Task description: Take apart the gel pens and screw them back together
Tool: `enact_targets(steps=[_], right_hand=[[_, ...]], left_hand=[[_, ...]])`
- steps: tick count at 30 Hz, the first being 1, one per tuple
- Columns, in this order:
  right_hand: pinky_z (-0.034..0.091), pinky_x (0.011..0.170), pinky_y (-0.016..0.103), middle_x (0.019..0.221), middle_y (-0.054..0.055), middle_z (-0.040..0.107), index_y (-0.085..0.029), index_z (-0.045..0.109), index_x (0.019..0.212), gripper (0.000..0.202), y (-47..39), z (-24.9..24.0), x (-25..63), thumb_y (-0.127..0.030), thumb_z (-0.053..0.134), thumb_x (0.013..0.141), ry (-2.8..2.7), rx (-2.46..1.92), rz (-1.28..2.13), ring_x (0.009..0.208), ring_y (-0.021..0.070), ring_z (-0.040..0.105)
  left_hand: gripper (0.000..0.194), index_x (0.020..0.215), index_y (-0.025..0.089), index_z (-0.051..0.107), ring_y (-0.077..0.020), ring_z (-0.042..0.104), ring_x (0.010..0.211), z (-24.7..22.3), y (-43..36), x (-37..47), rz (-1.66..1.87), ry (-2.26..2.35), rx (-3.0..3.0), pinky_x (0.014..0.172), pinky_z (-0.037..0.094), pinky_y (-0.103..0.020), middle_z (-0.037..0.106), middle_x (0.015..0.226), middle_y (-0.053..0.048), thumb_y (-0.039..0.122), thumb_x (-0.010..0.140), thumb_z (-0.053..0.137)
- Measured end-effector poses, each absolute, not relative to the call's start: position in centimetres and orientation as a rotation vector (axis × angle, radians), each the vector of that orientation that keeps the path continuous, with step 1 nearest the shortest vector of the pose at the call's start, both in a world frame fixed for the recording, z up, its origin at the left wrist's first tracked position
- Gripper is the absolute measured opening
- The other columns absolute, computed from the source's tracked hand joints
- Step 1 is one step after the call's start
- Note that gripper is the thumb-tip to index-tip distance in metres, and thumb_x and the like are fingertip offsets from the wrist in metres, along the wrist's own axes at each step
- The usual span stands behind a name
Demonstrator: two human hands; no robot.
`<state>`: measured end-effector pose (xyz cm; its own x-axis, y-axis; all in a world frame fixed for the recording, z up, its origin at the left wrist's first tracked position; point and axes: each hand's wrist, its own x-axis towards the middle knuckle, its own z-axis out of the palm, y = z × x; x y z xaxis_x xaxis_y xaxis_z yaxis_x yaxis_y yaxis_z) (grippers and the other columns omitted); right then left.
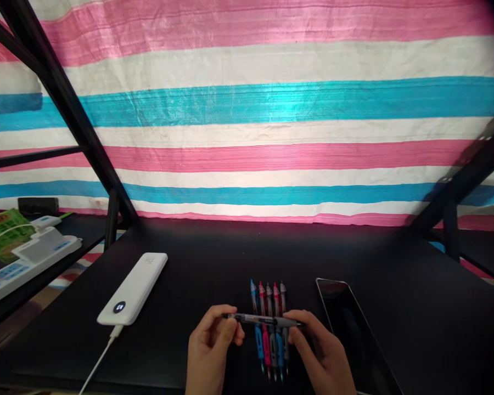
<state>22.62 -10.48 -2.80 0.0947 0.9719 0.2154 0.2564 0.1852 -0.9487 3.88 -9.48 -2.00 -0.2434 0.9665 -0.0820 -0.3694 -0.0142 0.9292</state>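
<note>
A pen [255, 319] with a clear barrel and a grey grip lies level between my two hands. My left hand [214, 343] pinches its dark left end between thumb and fingers. On the grey part at the other end, the thumb and fingers of my right hand [319, 345] are closed. Beneath the held pen, several pens [267, 343] with blue, pink and grey grips lie side by side on the black table [214, 263]. The held pen hides their middles.
Right of the pens lies a smartphone [349, 323]. A white power bank [134, 288] with a plugged-in cable [101, 359] is at left. Further left are a power strip [33, 263] and a green packet [8, 233]. Black frame bars [66, 104] stand before a striped sheet [271, 104].
</note>
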Motion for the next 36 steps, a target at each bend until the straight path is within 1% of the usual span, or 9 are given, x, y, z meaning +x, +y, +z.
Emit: enact_targets(steps=[3, 6, 11, 16, 20, 24, 28, 32, 36], right_hand=[[0.052, 0.067, 0.025, 0.086, 0.004, 0.071, -0.024, 0.072, 0.100, 0.021, -10.5, -3.2, 22.7, -0.042, 0.064, 0.091, -1.375, -1.277, 0.782, 0.074, 0.0208, 0.067], [0.051, 0.065, 0.025, 0.082, 0.004, 0.069, -0.023, 0.069, 0.099, 0.024, -10.4, -3.1, 22.9, -0.044, 0.062, 0.092, -1.375, -1.263, 0.787, 0.071, 0.0200, 0.064], [0.039, 0.052, 0.022, 0.062, -0.001, 0.050, -0.020, 0.056, 0.067, 0.044, -10.4, -2.6, 23.0, -0.047, 0.045, 0.101, -1.415, -1.291, 0.901, 0.056, 0.0145, 0.048], [0.043, 0.063, 0.025, 0.078, 0.001, 0.059, -0.021, 0.064, 0.092, 0.031, -10.5, -2.4, 22.8, -0.051, 0.056, 0.094, -1.312, -1.302, 0.929, 0.066, 0.0175, 0.053], [0.039, 0.057, 0.025, 0.067, 0.000, 0.049, -0.021, 0.057, 0.071, 0.042, -10.5, -2.0, 22.7, -0.052, 0.049, 0.098, -1.346, -1.300, 0.974, 0.060, 0.0160, 0.046], [0.041, 0.059, 0.025, 0.072, 0.001, 0.056, -0.021, 0.064, 0.086, 0.033, -10.6, -1.8, 22.6, -0.052, 0.056, 0.093, -1.263, -1.277, 0.960, 0.064, 0.0170, 0.050], [0.038, 0.054, 0.024, 0.065, -0.001, 0.050, -0.020, 0.058, 0.071, 0.040, -10.6, -1.9, 22.6, -0.050, 0.052, 0.097, -1.276, -1.284, 0.996, 0.058, 0.0145, 0.046], [0.042, 0.059, 0.024, 0.073, 0.000, 0.057, -0.021, 0.064, 0.085, 0.031, -10.5, -2.0, 22.7, -0.050, 0.057, 0.093, -1.247, -1.270, 0.986, 0.065, 0.0165, 0.052], [0.039, 0.053, 0.023, 0.064, -0.001, 0.051, -0.020, 0.060, 0.071, 0.039, -10.5, -2.0, 22.8, -0.050, 0.054, 0.095, -1.277, -1.293, 0.990, 0.057, 0.0143, 0.047]], left_hand=[[0.033, 0.084, 0.016, 0.074, -0.0132, 0.056, 0.057, -2.3, -9.3, 3.5, 1.509, 1.101, 0.769, 0.058, 0.045, -0.021, 0.064, 0.058, -0.001, 0.044, 0.072, 0.084], [0.032, 0.085, 0.016, 0.074, -0.0133, 0.057, 0.058, -2.5, -9.1, 3.2, 1.504, 1.061, 0.750, 0.059, 0.046, -0.022, 0.064, 0.059, -0.001, 0.043, 0.071, 0.085], [0.030, 0.085, 0.016, 0.074, -0.0130, 0.056, 0.058, -2.8, -9.0, 3.0, 1.482, 1.021, 0.756, 0.059, 0.045, -0.022, 0.064, 0.059, -0.001, 0.040, 0.072, 0.085], [0.029, 0.086, 0.017, 0.073, -0.0136, 0.057, 0.059, -3.0, -9.1, 3.0, 1.500, 1.002, 0.746, 0.060, 0.045, -0.023, 0.063, 0.060, 0.000, 0.040, 0.073, 0.085], [0.029, 0.087, 0.017, 0.073, -0.0133, 0.057, 0.059, -3.1, -9.0, 3.0, 1.510, 1.003, 0.735, 0.060, 0.045, -0.022, 0.063, 0.060, 0.000, 0.039, 0.072, 0.085], [0.030, 0.086, 0.016, 0.073, -0.0137, 0.057, 0.059, -3.0, -9.0, 3.0, 1.503, 1.013, 0.748, 0.059, 0.046, -0.023, 0.064, 0.060, -0.001, 0.039, 0.072, 0.085], [0.031, 0.087, 0.015, 0.072, -0.0142, 0.057, 0.058, -2.7, -9.1, 3.1, 1.496, 1.032, 0.737, 0.058, 0.046, -0.024, 0.063, 0.060, -0.002, 0.039, 0.072, 0.085], [0.031, 0.086, 0.015, 0.072, -0.0137, 0.057, 0.058, -2.5, -9.1, 3.1, 1.494, 1.021, 0.736, 0.058, 0.046, -0.023, 0.063, 0.060, -0.001, 0.039, 0.072, 0.085], [0.031, 0.086, 0.015, 0.073, -0.0141, 0.056, 0.058, -2.5, -9.1, 3.1, 1.496, 1.027, 0.736, 0.058, 0.046, -0.024, 0.063, 0.059, -0.002, 0.040, 0.071, 0.086]])
